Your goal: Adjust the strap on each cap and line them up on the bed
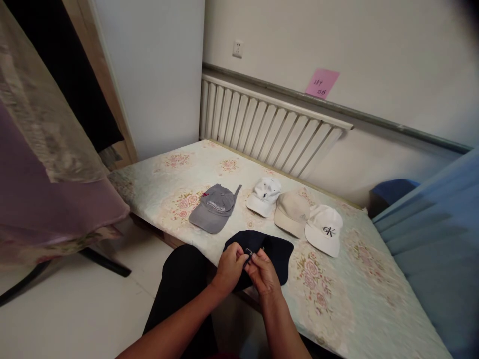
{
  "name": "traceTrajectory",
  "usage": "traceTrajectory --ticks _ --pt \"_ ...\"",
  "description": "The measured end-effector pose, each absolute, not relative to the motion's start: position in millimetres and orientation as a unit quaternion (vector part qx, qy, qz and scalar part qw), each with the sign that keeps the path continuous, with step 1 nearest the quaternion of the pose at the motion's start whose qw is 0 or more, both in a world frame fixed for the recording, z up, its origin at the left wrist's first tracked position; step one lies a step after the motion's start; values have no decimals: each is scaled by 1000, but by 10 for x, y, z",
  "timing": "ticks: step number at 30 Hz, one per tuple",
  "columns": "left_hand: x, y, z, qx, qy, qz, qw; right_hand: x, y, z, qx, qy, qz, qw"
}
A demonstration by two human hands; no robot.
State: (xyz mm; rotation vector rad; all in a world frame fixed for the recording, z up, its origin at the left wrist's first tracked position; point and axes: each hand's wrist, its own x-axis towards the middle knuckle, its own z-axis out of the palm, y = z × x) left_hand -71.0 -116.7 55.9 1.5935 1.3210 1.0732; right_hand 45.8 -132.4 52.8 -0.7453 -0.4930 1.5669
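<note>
A dark navy baseball cap lies at the near edge of the flowered bed, between my hands. My left hand pinches the cap's back strap close to a small metal buckle. From the other side, my right hand has its thumb and fingers closed on the strap by the buckle. Fingers partly cover the strap's ends. Beyond the navy cap lie a grey cap with its strap sticking up, a white cap with a small dark logo, a beige cap and a white cap with black letters.
The flowered sheet covers the bed beneath the caps. A white radiator runs along the wall behind, with a pink note above it. A blue curtain hangs at the right. Clothes hang over a chair at the left.
</note>
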Motion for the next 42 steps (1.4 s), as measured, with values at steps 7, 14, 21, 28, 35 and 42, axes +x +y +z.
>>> traceTrajectory --ticks 7,14,21,28,35,42 --pt "-754 -1323 611 720 506 389 271 434 -1329 579 -332 -205 676 625" --pt "-710 -1375 587 751 521 351 203 436 -1336 591 -326 -193 669 639" --pt "-703 -1385 621 760 528 333 182 432 -1301 580 -313 -170 669 652" --pt "-689 -1366 682 774 539 283 177 431 -1253 560 -311 -147 666 661" --pt "-704 -1361 762 783 551 219 187 414 -1244 544 -322 -131 665 661" --pt "-689 -1337 803 778 570 200 171 388 -1234 579 -329 -119 663 661"
